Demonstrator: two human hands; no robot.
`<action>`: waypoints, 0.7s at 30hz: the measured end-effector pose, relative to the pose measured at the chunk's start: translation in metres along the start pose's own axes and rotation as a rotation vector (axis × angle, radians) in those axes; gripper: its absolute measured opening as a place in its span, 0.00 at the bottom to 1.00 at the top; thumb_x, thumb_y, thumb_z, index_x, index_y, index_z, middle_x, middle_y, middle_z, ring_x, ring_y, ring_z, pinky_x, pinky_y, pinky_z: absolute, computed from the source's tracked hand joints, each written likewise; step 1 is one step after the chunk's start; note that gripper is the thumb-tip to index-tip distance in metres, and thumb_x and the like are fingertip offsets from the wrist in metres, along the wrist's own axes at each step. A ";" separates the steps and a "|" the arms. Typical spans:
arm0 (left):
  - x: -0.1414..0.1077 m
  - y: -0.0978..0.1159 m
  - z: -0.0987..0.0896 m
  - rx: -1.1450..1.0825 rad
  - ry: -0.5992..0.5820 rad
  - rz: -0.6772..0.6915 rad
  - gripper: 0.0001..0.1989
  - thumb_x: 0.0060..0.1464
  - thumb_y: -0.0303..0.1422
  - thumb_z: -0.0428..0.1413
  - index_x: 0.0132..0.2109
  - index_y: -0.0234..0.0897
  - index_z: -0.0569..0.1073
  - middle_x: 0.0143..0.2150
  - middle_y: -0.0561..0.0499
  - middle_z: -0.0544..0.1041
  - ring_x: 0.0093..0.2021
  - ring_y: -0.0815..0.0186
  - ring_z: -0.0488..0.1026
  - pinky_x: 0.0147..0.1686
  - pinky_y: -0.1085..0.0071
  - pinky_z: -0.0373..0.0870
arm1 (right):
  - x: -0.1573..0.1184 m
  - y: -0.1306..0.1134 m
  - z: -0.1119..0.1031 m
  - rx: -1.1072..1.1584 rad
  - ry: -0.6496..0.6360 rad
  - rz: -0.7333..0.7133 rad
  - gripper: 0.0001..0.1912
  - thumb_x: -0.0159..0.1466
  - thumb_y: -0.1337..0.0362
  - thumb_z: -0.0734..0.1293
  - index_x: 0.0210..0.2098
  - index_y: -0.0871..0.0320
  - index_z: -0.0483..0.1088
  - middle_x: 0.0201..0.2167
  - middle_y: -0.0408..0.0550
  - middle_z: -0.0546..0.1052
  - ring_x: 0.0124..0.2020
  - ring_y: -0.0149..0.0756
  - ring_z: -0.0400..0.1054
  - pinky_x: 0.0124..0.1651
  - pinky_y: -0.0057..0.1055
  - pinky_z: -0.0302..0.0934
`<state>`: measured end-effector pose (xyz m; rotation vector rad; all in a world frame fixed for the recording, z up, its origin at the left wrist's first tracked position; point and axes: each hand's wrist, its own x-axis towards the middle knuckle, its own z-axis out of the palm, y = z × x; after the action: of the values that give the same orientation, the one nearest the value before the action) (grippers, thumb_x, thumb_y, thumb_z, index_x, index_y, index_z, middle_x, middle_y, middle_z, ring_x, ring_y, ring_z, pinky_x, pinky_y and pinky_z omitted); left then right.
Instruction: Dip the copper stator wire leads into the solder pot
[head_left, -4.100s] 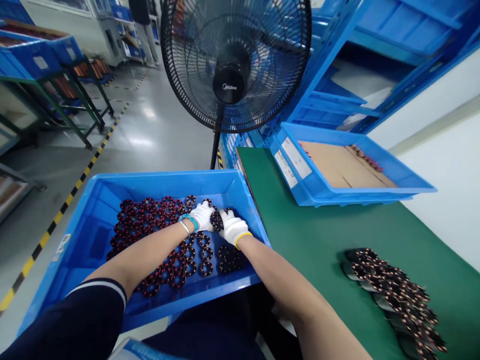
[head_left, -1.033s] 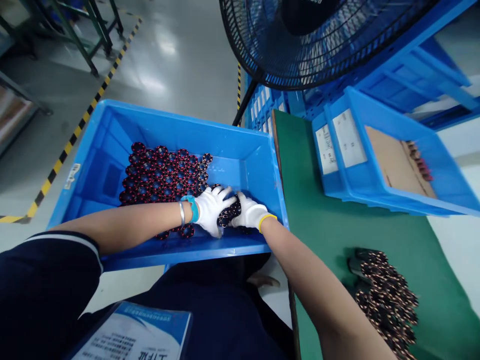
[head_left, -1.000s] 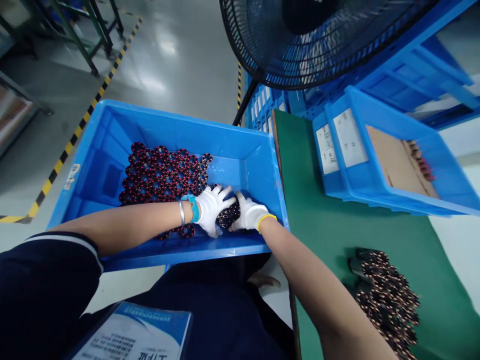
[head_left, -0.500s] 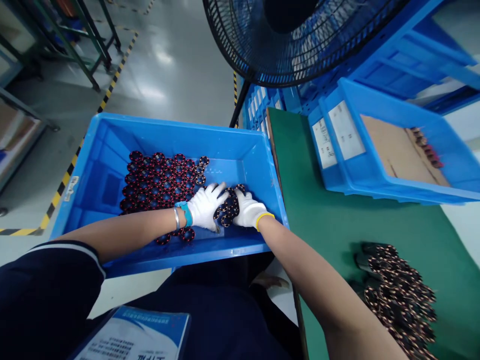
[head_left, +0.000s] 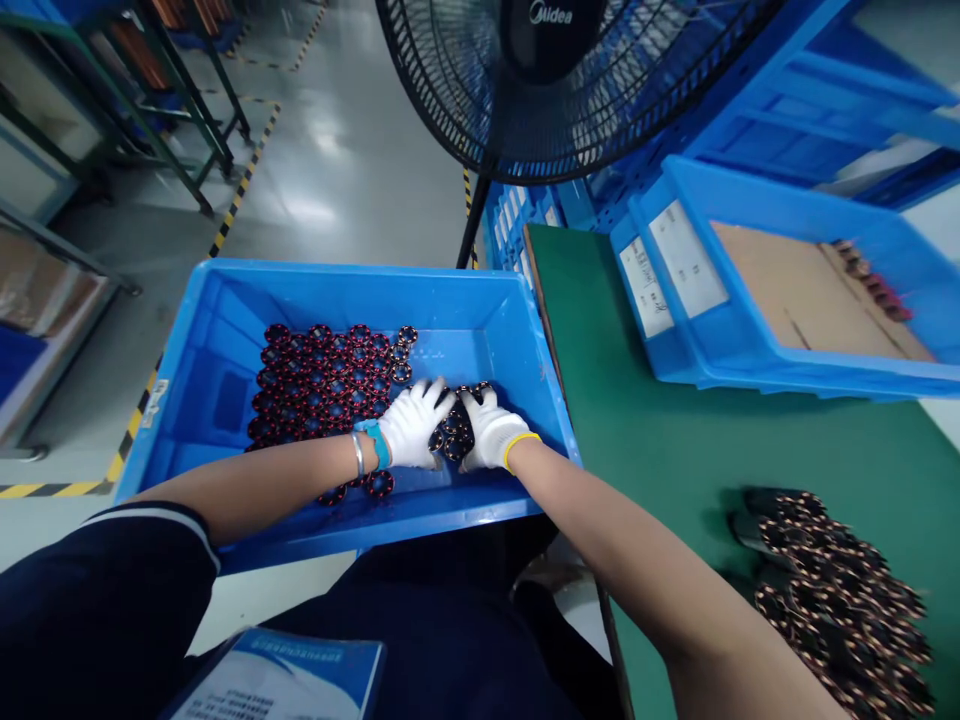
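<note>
Inside a blue plastic bin (head_left: pixel 330 285), my two white-gloved hands hold a cluster of black ring-shaped coil parts (head_left: pixel 455 432) with copper-coloured ends. My left hand (head_left: pixel 412 425) grips the cluster from the left, fingers curved over its edge. From the right, my right hand (head_left: pixel 491 430) clasps it, thumb and fingers around the side. Some of the cluster is hidden by the gloves. Left of my hands, rows of similar rings with reddish ends (head_left: pixel 322 380) stand packed together. A short column of copper-ended rings (head_left: pixel 403 355) adjoins them.
Beside the bin, a green tabletop (head_left: pixel 622 440) carries another group of copper-ended coil parts (head_left: pixel 840 610). A labelled blue bin (head_left: pixel 694 250) with cardboard inside stands at its back. A black fan (head_left: pixel 570 90) rises beyond my bin. Wheeled racks (head_left: pixel 172 110) stand at left.
The view has shifted a little, so the bin appears lower. My right hand has come slightly closer to my left, with the cluster still between them.
</note>
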<state>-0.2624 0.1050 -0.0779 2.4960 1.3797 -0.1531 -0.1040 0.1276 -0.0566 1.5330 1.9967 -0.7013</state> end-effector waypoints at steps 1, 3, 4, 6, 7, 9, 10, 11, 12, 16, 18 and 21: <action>0.000 0.001 0.000 0.018 -0.020 -0.034 0.56 0.35 0.53 0.62 0.66 0.30 0.51 0.66 0.30 0.49 0.59 0.39 0.55 0.52 0.52 0.61 | 0.001 -0.001 0.001 -0.003 -0.021 0.001 0.74 0.32 0.50 0.79 0.67 0.50 0.33 0.66 0.64 0.33 0.55 0.55 0.63 0.55 0.43 0.59; 0.001 0.003 0.001 0.030 -0.066 -0.085 0.53 0.38 0.51 0.61 0.66 0.30 0.50 0.66 0.29 0.49 0.56 0.41 0.60 0.51 0.52 0.62 | 0.003 -0.002 0.002 -0.009 -0.030 0.005 0.76 0.30 0.49 0.79 0.67 0.51 0.32 0.66 0.64 0.33 0.58 0.59 0.60 0.57 0.45 0.58; 0.003 0.004 0.001 0.019 -0.078 -0.100 0.53 0.39 0.50 0.61 0.66 0.30 0.50 0.66 0.30 0.49 0.55 0.43 0.62 0.50 0.53 0.63 | 0.005 -0.002 0.002 -0.005 -0.021 0.002 0.76 0.30 0.49 0.79 0.67 0.51 0.32 0.66 0.64 0.34 0.59 0.60 0.58 0.57 0.45 0.57; 0.007 0.007 0.000 -0.012 -0.080 -0.128 0.51 0.38 0.48 0.62 0.65 0.32 0.51 0.65 0.31 0.50 0.53 0.45 0.64 0.49 0.55 0.65 | 0.007 -0.002 0.003 0.026 0.005 -0.008 0.74 0.31 0.50 0.79 0.67 0.53 0.34 0.66 0.65 0.37 0.61 0.60 0.54 0.58 0.44 0.56; 0.010 0.008 0.000 -0.025 -0.074 -0.141 0.50 0.39 0.48 0.62 0.65 0.33 0.52 0.65 0.32 0.51 0.52 0.46 0.65 0.48 0.57 0.66 | 0.009 -0.001 0.004 0.057 0.020 -0.013 0.71 0.34 0.50 0.79 0.67 0.54 0.36 0.66 0.65 0.38 0.62 0.58 0.53 0.59 0.43 0.55; 0.015 0.008 -0.002 -0.041 -0.059 -0.166 0.47 0.41 0.49 0.61 0.65 0.36 0.52 0.65 0.35 0.51 0.52 0.48 0.66 0.45 0.59 0.68 | 0.010 0.001 0.004 0.131 0.049 -0.008 0.63 0.41 0.51 0.77 0.66 0.54 0.39 0.65 0.64 0.42 0.62 0.54 0.54 0.59 0.41 0.55; 0.017 0.008 -0.003 -0.046 -0.053 -0.175 0.47 0.42 0.49 0.60 0.65 0.37 0.51 0.65 0.36 0.50 0.52 0.48 0.66 0.44 0.60 0.69 | 0.011 0.002 0.004 0.163 0.061 0.005 0.60 0.43 0.51 0.76 0.66 0.54 0.40 0.64 0.63 0.44 0.62 0.52 0.55 0.59 0.40 0.55; 0.019 0.008 -0.004 -0.050 -0.051 -0.180 0.48 0.41 0.49 0.61 0.65 0.37 0.50 0.66 0.36 0.49 0.53 0.48 0.66 0.43 0.61 0.69 | 0.012 0.003 0.003 0.186 0.068 0.022 0.58 0.45 0.52 0.75 0.66 0.54 0.41 0.64 0.63 0.45 0.62 0.51 0.55 0.59 0.40 0.55; 0.021 0.007 -0.004 -0.056 -0.053 -0.184 0.51 0.40 0.49 0.62 0.66 0.38 0.48 0.66 0.36 0.48 0.53 0.48 0.65 0.43 0.61 0.70 | 0.012 0.003 0.002 0.200 0.073 0.038 0.57 0.46 0.52 0.75 0.66 0.54 0.41 0.64 0.63 0.46 0.62 0.51 0.54 0.59 0.40 0.54; 0.025 0.007 -0.003 -0.061 -0.081 -0.207 0.53 0.38 0.47 0.64 0.67 0.40 0.46 0.67 0.35 0.45 0.53 0.46 0.65 0.42 0.59 0.71 | 0.013 -0.002 -0.002 0.205 0.054 0.075 0.64 0.42 0.52 0.77 0.67 0.57 0.37 0.65 0.67 0.42 0.65 0.53 0.49 0.60 0.41 0.54; 0.025 0.007 0.000 -0.042 -0.071 -0.223 0.51 0.40 0.46 0.63 0.67 0.41 0.47 0.68 0.37 0.45 0.53 0.47 0.65 0.41 0.60 0.72 | 0.014 -0.005 -0.004 0.199 0.032 0.114 0.67 0.41 0.53 0.78 0.68 0.57 0.35 0.66 0.69 0.40 0.64 0.54 0.50 0.59 0.41 0.55; 0.025 0.006 0.004 -0.025 -0.044 -0.201 0.45 0.44 0.46 0.61 0.66 0.41 0.51 0.68 0.42 0.48 0.54 0.50 0.65 0.43 0.62 0.72 | 0.017 -0.008 -0.005 0.188 0.019 0.149 0.65 0.43 0.55 0.78 0.68 0.57 0.36 0.66 0.70 0.40 0.63 0.54 0.54 0.60 0.40 0.55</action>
<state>-0.2441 0.1209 -0.0865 2.3163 1.6025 -0.2290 -0.1162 0.1409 -0.0637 1.7825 1.8496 -0.8345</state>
